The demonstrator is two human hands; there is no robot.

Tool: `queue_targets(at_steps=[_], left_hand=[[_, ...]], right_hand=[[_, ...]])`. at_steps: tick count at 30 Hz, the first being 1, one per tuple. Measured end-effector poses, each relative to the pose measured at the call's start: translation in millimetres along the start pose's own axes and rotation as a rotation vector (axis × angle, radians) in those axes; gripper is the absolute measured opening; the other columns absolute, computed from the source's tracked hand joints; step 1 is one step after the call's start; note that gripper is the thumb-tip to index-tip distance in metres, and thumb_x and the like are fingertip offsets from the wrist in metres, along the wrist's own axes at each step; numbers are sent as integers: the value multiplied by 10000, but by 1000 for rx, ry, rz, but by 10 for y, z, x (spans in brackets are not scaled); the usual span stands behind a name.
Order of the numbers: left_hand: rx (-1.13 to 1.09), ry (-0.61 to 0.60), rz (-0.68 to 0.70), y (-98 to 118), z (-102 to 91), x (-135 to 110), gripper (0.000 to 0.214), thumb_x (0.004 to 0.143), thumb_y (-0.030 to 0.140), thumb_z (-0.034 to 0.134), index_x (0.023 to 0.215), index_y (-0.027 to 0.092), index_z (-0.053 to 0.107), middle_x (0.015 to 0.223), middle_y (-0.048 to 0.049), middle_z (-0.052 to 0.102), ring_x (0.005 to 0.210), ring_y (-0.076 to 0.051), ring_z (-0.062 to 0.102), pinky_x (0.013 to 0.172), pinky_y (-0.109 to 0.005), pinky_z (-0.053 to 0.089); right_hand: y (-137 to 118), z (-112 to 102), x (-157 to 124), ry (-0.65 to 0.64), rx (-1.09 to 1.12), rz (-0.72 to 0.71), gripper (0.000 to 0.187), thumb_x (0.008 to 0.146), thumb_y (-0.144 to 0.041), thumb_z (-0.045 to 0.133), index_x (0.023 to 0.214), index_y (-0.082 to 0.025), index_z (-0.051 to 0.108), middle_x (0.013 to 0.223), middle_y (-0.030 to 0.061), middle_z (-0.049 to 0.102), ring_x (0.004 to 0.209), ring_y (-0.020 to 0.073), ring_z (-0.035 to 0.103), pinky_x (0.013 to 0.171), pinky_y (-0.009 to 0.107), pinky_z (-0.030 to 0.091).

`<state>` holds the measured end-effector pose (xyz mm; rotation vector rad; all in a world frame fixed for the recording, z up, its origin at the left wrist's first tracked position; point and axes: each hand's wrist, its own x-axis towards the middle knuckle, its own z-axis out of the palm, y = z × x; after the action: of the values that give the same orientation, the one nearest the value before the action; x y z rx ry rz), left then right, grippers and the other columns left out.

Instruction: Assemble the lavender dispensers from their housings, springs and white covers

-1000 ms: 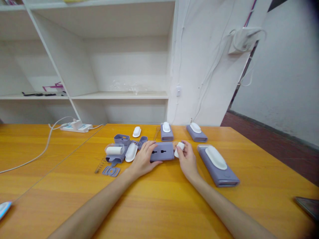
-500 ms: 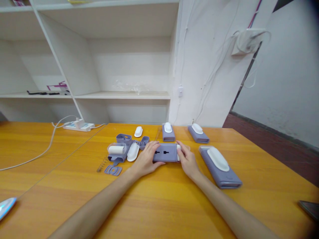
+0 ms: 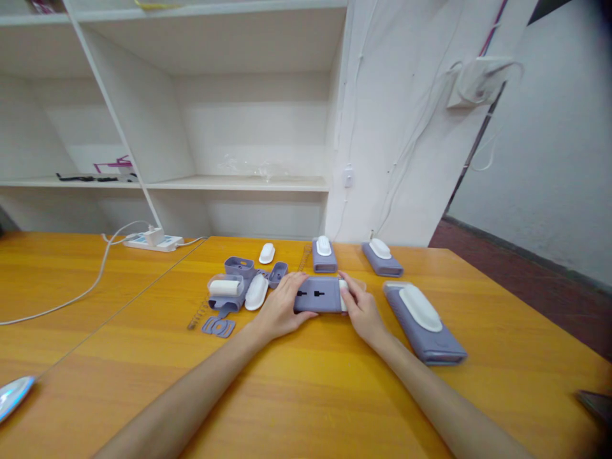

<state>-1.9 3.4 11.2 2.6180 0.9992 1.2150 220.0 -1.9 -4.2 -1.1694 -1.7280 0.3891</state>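
Observation:
A grey-purple plastic housing (image 3: 319,302) with two black keyhole-like slots lies level between my hands, just over the table. My left hand (image 3: 283,311) is closed around its left end, fingers on the far side and thumb along the near edge. At the other end, my right hand (image 3: 364,309) grips the housing by a white end piece (image 3: 343,296), partly hidden under the fingers. A clear part (image 3: 362,285) shows faintly behind my right hand. Left of the housing lie a white oval cover (image 3: 257,292) and a small grey-purple cup-like part (image 3: 278,275).
On the wooden table (image 3: 306,395), several grey-purple units with white tops, such as a large one (image 3: 425,325), stand at right and back. Loose springs (image 3: 198,314), flat grey pieces (image 3: 218,327) and a clear-covered part (image 3: 225,288) lie left. A power strip (image 3: 153,240) sits back left.
The view has shifted slightly, so the surroundings sit a little differently in the picture. Both hands keep the same hold on the housing.

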Motion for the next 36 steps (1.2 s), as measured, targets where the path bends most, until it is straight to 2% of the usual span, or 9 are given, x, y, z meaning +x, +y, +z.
queue_targets(at_steps=[3,6,9,12,19,23,27,36], left_hand=[[0,1,-1,-2,0,-3,774,659,312,714,1305,216,300,1284,-105,436,1225,-267,373,1029,-465,326],[3,-4,13,-8,2,-8,757,673,294,701,1308,216,296,1295,-107,429,1239,-267,358,1037,-467,312],[-10,8,3,-13,6,-12,756,675,296,700,1308,218,293,1294,-111,428,1230,-273,368,1031,-475,315],[-31,17,-35,-14,9,-13,774,656,310,716,1302,220,299,1278,-109,439,1205,-273,397,1018,-469,333],[-56,7,-41,-5,-2,-7,763,661,312,711,1298,223,301,1272,-110,444,1198,-276,407,1014,-473,336],[-57,21,-29,-8,0,-10,750,661,323,711,1288,224,310,1266,-113,450,1198,-281,409,1011,-484,338],[-51,36,-25,-22,9,-11,737,662,330,712,1277,221,322,1266,-117,451,1201,-286,410,1011,-492,338],[-41,31,3,-28,-11,-5,715,679,330,698,1277,207,326,1275,-124,446,1221,-280,385,1028,-482,319]], right_hand=[[-22,-22,-15,-46,-59,-16,457,866,-392,437,1281,-202,448,1226,93,556,1127,240,511,954,402,396],[-34,-30,-32,-61,-118,-2,659,738,-462,606,1311,-212,397,1233,107,543,1099,268,531,923,414,427],[-29,-46,-31,-99,-156,-5,840,620,-486,704,1332,-214,352,1248,114,526,1132,278,504,950,427,405],[-3,-69,-13,-161,-171,-32,921,569,-464,743,1347,-215,317,1260,115,514,1153,276,483,969,433,382],[32,-98,12,-164,-163,-54,882,569,-430,750,1327,-213,355,1245,111,526,1130,274,498,952,431,390],[50,-76,10,-170,-111,-24,872,552,-413,762,1312,-203,388,1229,114,541,1111,290,511,942,450,392],[54,-36,-5,-153,-79,15,876,569,-389,755,1327,-210,356,1230,111,534,1121,286,502,947,453,384],[-13,-73,-11,-140,-126,-5,802,579,-387,753,1279,-229,394,1204,92,545,1130,263,495,946,419,391]])
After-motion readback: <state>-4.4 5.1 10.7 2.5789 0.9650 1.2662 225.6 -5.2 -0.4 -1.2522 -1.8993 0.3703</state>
